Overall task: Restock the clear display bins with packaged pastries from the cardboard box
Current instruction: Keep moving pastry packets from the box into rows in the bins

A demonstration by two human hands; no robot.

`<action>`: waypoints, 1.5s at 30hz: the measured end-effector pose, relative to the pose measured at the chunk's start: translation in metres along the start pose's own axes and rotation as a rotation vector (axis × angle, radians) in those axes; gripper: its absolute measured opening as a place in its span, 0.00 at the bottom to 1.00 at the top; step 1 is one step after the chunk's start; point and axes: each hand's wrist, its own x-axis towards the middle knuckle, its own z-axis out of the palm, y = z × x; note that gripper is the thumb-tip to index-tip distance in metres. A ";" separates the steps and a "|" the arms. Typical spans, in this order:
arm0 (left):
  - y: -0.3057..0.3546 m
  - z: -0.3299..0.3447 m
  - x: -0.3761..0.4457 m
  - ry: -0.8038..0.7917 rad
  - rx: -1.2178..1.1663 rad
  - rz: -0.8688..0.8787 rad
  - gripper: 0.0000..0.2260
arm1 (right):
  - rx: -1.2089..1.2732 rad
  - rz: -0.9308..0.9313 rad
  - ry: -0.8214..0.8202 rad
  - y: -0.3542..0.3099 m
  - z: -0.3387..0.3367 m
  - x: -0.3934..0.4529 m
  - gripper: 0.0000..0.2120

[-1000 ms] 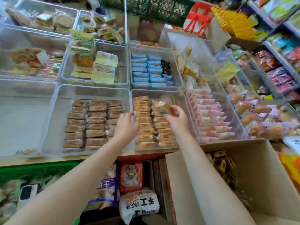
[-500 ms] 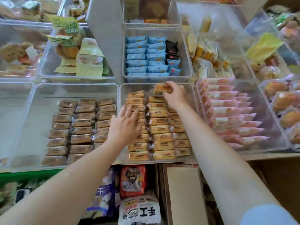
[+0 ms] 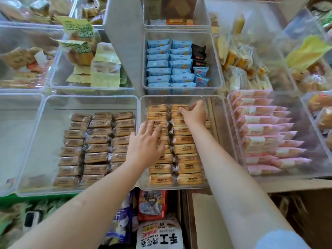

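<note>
Now the right hand (image 3: 195,115) pinches an orange-wrapped pastry packet (image 3: 179,107) at twelve o'clock in the clear plastic bin (image 3: 218,141); the left hand (image 3: 146,142), fingers spread, rests on the rows. Best seat it flush, label up, before letting go.

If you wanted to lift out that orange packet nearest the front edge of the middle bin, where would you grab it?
Judging by how it lies, take the front orange packet from above, pinching its two long sides. It lies flat at the end of its column, its crimped ends wedged against neighbouring packets, while the clear bin wall blocks any approach from the front.
</note>
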 end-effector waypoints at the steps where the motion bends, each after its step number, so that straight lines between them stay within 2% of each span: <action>1: 0.000 0.000 0.000 -0.006 0.004 0.002 0.31 | -0.009 0.004 -0.001 0.000 0.001 0.000 0.19; 6: -0.002 -0.001 -0.001 0.000 -0.016 0.013 0.31 | -0.088 0.037 -0.046 -0.010 -0.004 -0.016 0.27; 8: -0.002 -0.002 -0.002 -0.008 -0.022 0.015 0.31 | -0.092 -0.012 -0.103 -0.010 -0.015 -0.034 0.24; 11: -0.001 -0.002 -0.003 -0.008 0.013 0.034 0.30 | -0.019 -0.202 -0.149 -0.002 -0.059 -0.083 0.17; 13: 0.000 -0.003 -0.007 0.018 0.094 0.047 0.29 | 0.082 -0.315 -0.064 0.010 -0.104 -0.125 0.09; 15: 0.009 -0.005 -0.020 0.061 0.091 0.074 0.27 | 0.207 -0.343 0.111 0.036 -0.147 -0.164 0.07; 17: 0.036 -0.010 -0.045 0.093 -0.082 0.127 0.24 | 0.311 -0.227 0.286 0.078 -0.175 -0.194 0.07; 18: 0.056 -0.015 -0.063 0.076 -0.249 0.157 0.23 | 0.343 -0.133 0.355 0.102 -0.184 -0.205 0.08; 20: 0.105 -0.030 -0.101 -0.061 -0.633 0.185 0.21 | 0.326 0.066 0.438 0.149 -0.190 -0.215 0.08; 22: 0.147 -0.029 -0.127 -0.212 -0.845 0.211 0.23 | 0.203 0.256 0.327 0.196 -0.186 -0.210 0.08; 24: 0.174 -0.019 -0.136 -0.249 -0.875 0.206 0.22 | 0.044 0.403 0.088 0.239 -0.173 -0.202 0.14; 26: 0.186 -0.016 -0.134 -0.265 -0.925 0.125 0.19 | -0.041 0.409 -0.069 0.270 -0.159 -0.197 0.22; 28: 0.188 -0.016 -0.133 -0.303 -0.973 0.083 0.18 | -0.135 0.353 -0.194 0.287 -0.147 -0.193 0.23; 30: 0.188 -0.016 -0.135 -0.298 -0.997 0.103 0.18 | -0.281 0.338 -0.386 0.294 -0.135 -0.190 0.24; 32: 0.190 -0.015 -0.136 -0.266 -1.020 0.113 0.17 | -0.404 0.409 -0.565 0.296 -0.122 -0.191 0.29; 35: 0.191 -0.012 -0.137 -0.238 -1.036 0.109 0.17 | -0.434 0.444 -0.605 0.298 -0.112 -0.194 0.32; 37: 0.192 -0.013 -0.138 -0.232 -1.042 0.115 0.17 | -0.313 0.417 -0.572 0.288 -0.128 -0.193 0.32; 42: 0.191 -0.018 -0.137 -0.246 -1.027 0.102 0.15 | 0.338 0.253 -0.435 0.226 -0.208 -0.196 0.26; 45: 0.184 -0.025 -0.140 -0.273 -1.038 0.054 0.12 | 0.655 0.096 -0.444 0.184 -0.238 -0.212 0.17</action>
